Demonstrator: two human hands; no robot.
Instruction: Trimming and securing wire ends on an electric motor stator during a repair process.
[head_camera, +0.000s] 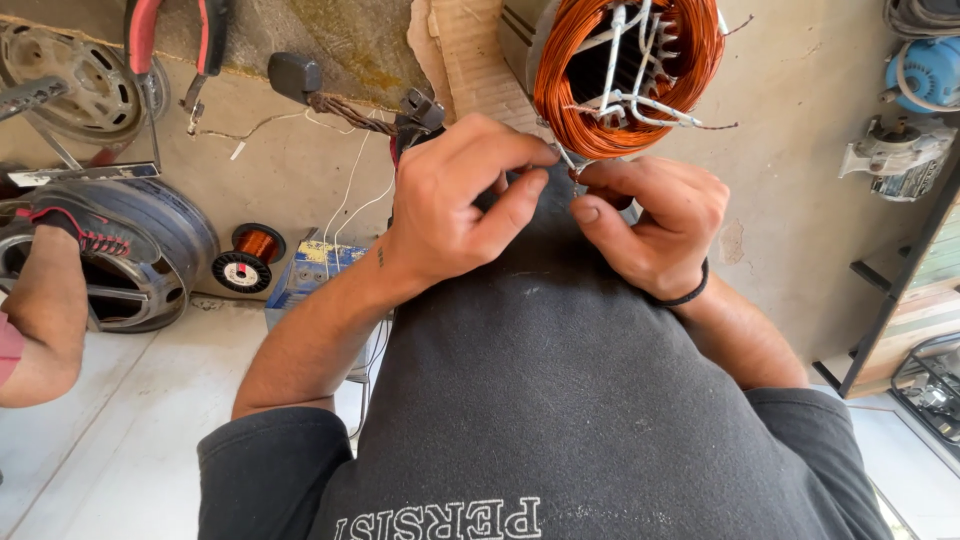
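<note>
Pinching: left hand (450, 200) curled, thumb and forefinger nipping thin white-sleeved wire lead (563, 155).
Right hand (650, 220): fingers bent, clamping same lead beneath copper-wound motor stator (625, 70).

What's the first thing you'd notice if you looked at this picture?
The shiny copper coil at the top, wound in a thick orange ring with white sleeved wires across its middle. Just below it, the left hand and right hand meet, pinching a thin wire end that leads from the coil. Off to the left, a small copper wire spool lies on the floor beside a dark tyre.
</note>
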